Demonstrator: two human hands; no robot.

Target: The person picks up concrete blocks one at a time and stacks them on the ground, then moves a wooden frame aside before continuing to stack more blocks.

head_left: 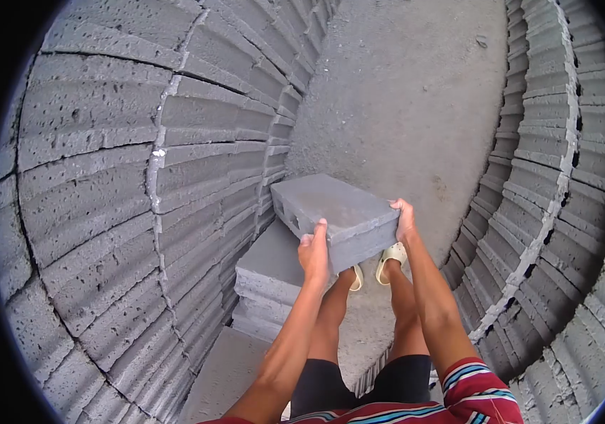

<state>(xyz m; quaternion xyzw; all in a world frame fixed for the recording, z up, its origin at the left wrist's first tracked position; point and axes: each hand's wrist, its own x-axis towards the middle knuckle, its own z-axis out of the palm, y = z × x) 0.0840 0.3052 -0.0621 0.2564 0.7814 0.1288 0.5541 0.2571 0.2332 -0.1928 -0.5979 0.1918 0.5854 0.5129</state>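
A grey concrete block is held between my two hands, one at each end of its near side. My left hand grips its near left corner, thumb up at the top edge. On the right corner, my right hand is closed with the thumb over the edge; its other fingers are hidden behind the block. Openings show in the block's left side. Its far left part overlaps a low stack of similar blocks beside the left wall.
A tall wall of stacked concrete blocks rises on the left, and another block wall curves along the right. Between them runs a dusty ground path. My feet in pale clogs stand just beneath the held block. Another block surface lies lower left.
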